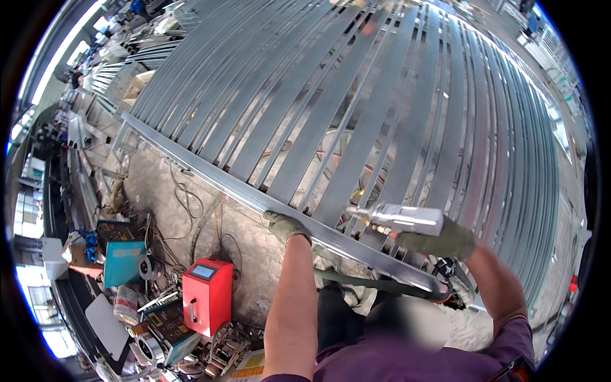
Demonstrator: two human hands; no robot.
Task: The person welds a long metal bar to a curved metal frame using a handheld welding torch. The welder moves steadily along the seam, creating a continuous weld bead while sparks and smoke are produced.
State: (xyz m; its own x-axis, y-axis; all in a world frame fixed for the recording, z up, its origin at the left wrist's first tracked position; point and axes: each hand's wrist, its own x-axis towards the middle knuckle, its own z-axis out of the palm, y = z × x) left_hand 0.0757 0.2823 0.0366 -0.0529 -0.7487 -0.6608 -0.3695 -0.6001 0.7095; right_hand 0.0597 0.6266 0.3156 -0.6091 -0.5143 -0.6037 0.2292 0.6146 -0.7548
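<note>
My left hand (287, 228), in an olive-green glove, grips the near edge of a long grey metal rail (238, 194). My right hand (439, 239), gloved alike, is closed around a silver welding gun (407, 218). The gun's narrow nozzle points left, over the slats near the rail. Its tip is apart from my left hand. Many flat grey metal slats (356, 172) run away from the rail, side by side with gaps between them. My right fingers are partly hidden behind the gun.
A red box with a small screen (207, 297) stands on the floor at the lower left. Beside it are teal machines (123, 262), a wire spool (147, 267) and loose cables (197, 210). More cables show through the slat gaps. Metal profiles (83, 134) lie at the far left.
</note>
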